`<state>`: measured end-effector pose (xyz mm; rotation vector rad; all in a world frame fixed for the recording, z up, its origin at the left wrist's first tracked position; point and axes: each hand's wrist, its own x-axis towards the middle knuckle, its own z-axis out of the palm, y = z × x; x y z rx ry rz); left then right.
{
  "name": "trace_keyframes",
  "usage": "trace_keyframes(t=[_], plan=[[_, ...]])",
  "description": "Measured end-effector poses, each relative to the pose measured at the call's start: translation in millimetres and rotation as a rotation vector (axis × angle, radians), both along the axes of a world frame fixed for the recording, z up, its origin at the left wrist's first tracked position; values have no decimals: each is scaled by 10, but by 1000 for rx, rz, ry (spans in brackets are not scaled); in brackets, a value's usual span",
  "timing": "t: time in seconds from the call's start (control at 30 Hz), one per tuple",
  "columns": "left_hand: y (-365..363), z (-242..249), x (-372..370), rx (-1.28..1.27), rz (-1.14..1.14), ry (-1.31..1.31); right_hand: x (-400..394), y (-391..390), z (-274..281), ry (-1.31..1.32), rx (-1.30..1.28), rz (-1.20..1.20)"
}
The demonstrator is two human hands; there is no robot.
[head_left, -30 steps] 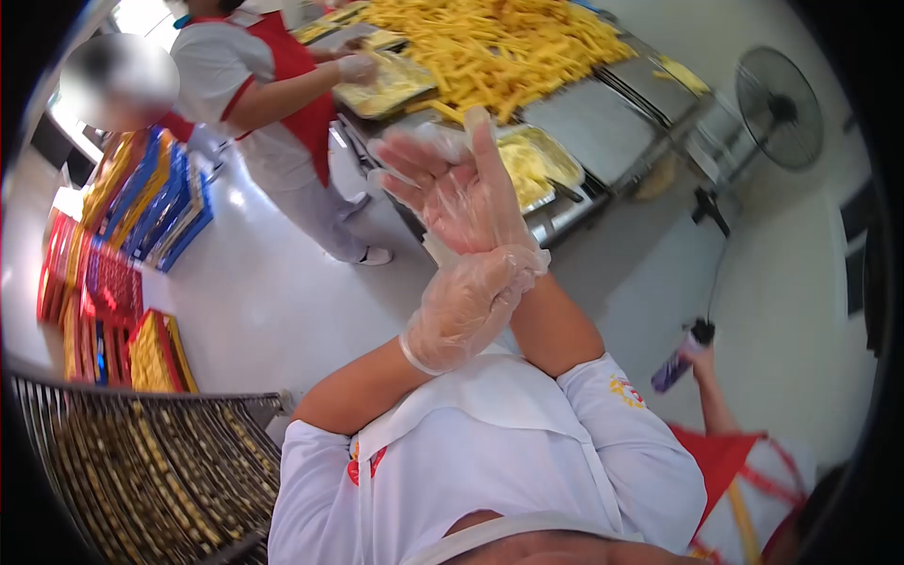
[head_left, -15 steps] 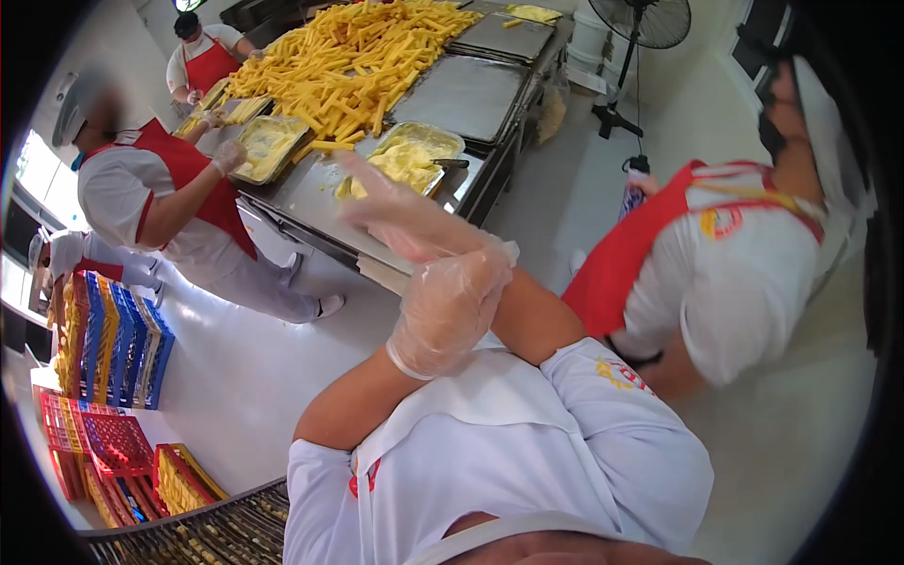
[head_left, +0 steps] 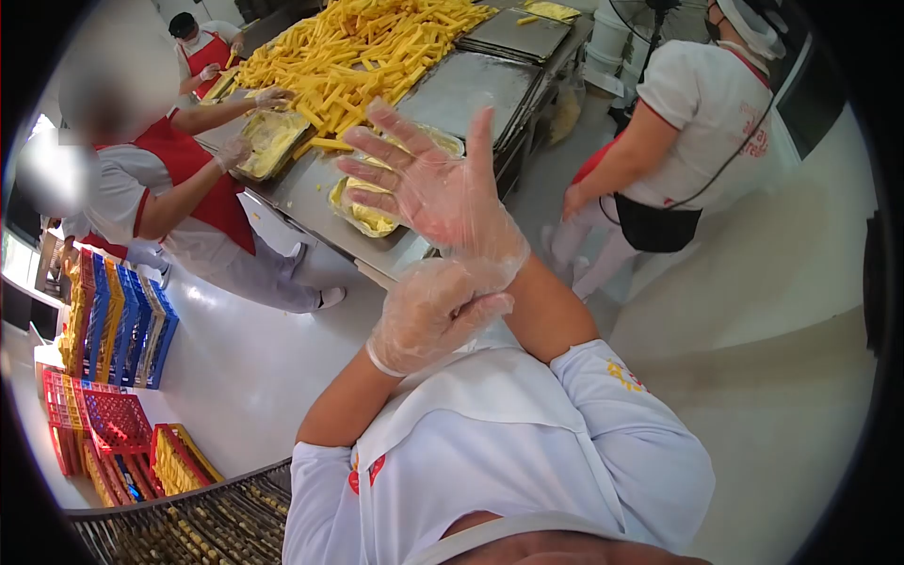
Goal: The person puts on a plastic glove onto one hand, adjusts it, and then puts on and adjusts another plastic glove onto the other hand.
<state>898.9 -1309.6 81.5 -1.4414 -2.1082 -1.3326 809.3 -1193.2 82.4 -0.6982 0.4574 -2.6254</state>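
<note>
My right hand (head_left: 433, 188), in a clear plastic glove, is raised over the near end of the worktable (head_left: 330, 202), palm towards me and fingers spread, holding nothing. Just below it, my left hand (head_left: 428, 315), also gloved, is closed at the right wrist, on the loose cuff of the right glove; some of its fingertips are hidden. Behind my right hand a tray of soft yellow spread (head_left: 369, 212) is partly covered. A large heap of yellow sticks (head_left: 367, 56) lies further back on the table.
Flat metal trays (head_left: 471, 89) are stacked at the table's right. A co-worker (head_left: 160, 179) at the left reaches to a tray (head_left: 268, 141); another (head_left: 202, 56) stands behind. A person (head_left: 697, 122) stands at the right. Coloured crates (head_left: 122, 320) and a rack (head_left: 207, 518) are lower left.
My right hand has turned its palm towards me and spread its fingers. My left hand has shifted slightly down and left. The person at the right has moved back and turned.
</note>
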Motion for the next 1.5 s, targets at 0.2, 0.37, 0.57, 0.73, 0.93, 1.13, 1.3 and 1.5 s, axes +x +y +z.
trace_keyframes(t=[0.2,0.37,0.57,0.73,0.93,1.13,1.3,1.5], plan=[[229,233,-154,-217,258,353,-213,-202,-313,-35,635,-321],[312,160,-337,-427,296,340,-493,-69,-785,242,1068,-702],[446,42,-452,-264,286,255,-427,231,-586,221,1398,-734],[450,-33,-672,-325,192,293,-821,295,-1416,590,1213,-996],[570,-236,-631,-356,147,273,-628,1,-695,-101,817,-485],[233,-45,-344,-24,445,265,-670,46,-348,-266,-255,105],[157,-302,-407,-49,611,259,-712,-62,-406,-257,-323,322],[168,-361,-328,478,137,-901,-613,-190,-525,-96,45,483]])
